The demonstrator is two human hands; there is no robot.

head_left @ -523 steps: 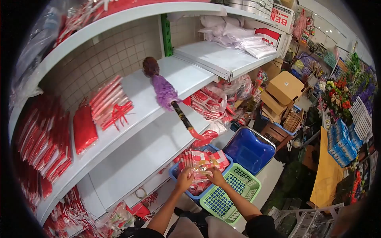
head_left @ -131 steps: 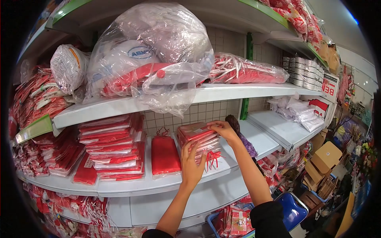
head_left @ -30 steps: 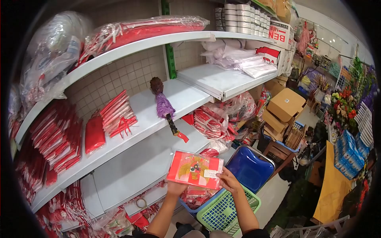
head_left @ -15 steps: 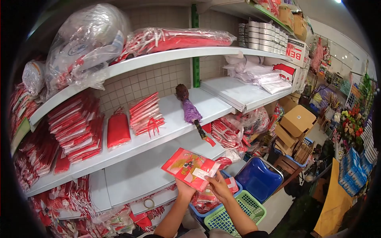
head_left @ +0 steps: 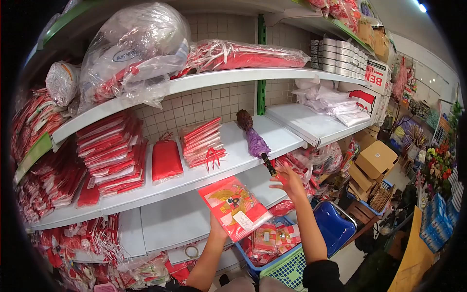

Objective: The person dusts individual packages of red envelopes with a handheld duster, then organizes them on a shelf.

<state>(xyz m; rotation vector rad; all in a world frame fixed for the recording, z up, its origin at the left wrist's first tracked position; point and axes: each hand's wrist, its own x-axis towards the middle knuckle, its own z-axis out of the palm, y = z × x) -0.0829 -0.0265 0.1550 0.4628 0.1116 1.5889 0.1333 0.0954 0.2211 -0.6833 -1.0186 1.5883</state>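
Note:
My left hand (head_left: 218,229) grips a flat red packet (head_left: 233,207) in clear plastic from below, its fingers mostly hidden behind it. A gold winged emblem and a white label with handwriting show on the packet's face. My right hand (head_left: 288,182) is raised away from the packet, fingers apart, with the fingertips right at the black handle end of a duster (head_left: 257,142). The duster lies across the middle shelf (head_left: 194,177), its brown head toward the back and a purple cloth around its middle. Its handle sticks out past the shelf's front edge.
Red packets stand in stacks (head_left: 111,155) on the shelf's left, beside a red bundle (head_left: 166,159) and a tied stack (head_left: 200,143). Below me are a blue basket (head_left: 253,270) of red packets, a green basket (head_left: 287,267) and a blue plastic chair (head_left: 334,226). Cardboard boxes (head_left: 376,159) stand right.
My right hand has let go of the packet and moved up and right to the duster's handle. The packet stays in my left hand, turned more upright. The view has shifted left.

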